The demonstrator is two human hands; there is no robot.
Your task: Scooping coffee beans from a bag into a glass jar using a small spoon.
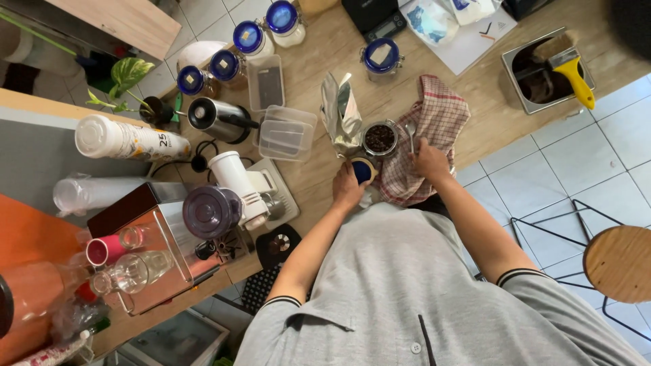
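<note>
My left hand (347, 186) rests on the wooden counter (488, 102) and holds a round blue jar lid (362, 169) at its near edge. My right hand (430, 160) grips the handle of a metal spoon (410, 133), lying on a red checked cloth (434, 129). Between both hands stands an open glass jar (380, 138) filled with dark coffee beans. A crumpled silver foil bag (341, 114) stands just left of the jar.
Left of the bag are clear plastic containers (287, 132), a steel kettle (218, 120), a coffee grinder (227, 196) and several blue-lidded jars (247, 37). A metal bin with a yellow brush (573, 74) sits far right. A wooden stool (620, 263) stands on the tiled floor.
</note>
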